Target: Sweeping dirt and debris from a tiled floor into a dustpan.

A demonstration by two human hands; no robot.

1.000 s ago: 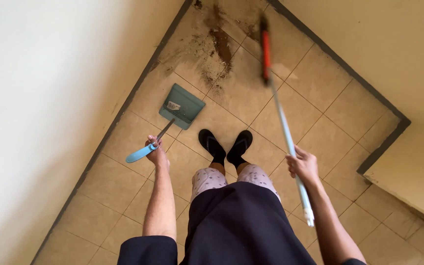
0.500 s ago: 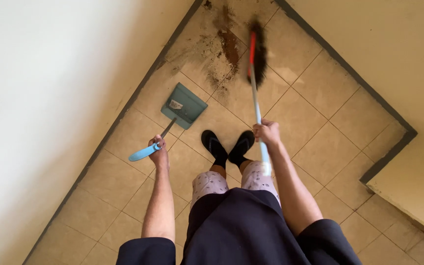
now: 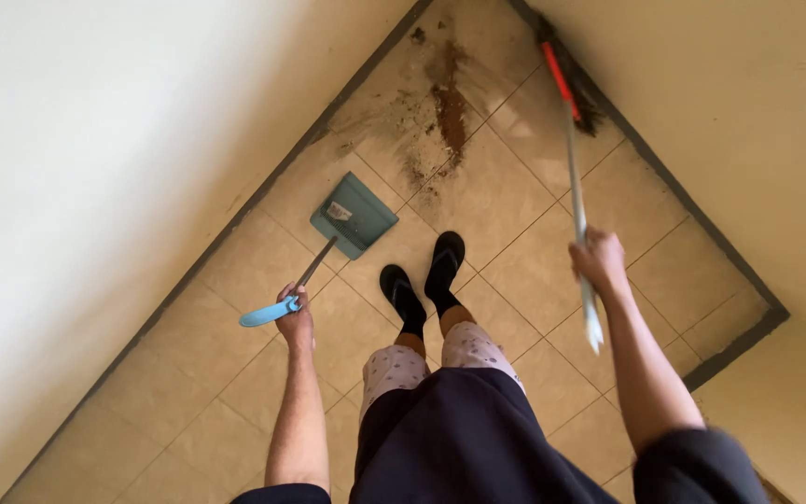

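Right hand point(image 3: 597, 259) clenched mid-shaft on light, stiff, pale-handled broom with red neck point(image 3: 575, 177), bristles at one o'clock; left hand point(image 3: 297, 313) grasping teal plastic long-handled dustpan point(image 3: 353, 214), light, at eleven o'clock.

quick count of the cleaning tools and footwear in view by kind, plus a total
Dustpan, teal, long-handled, in the left hand: 1
Broom, red and pale handle, in the right hand: 1
Black shoes: 2
Total: 4
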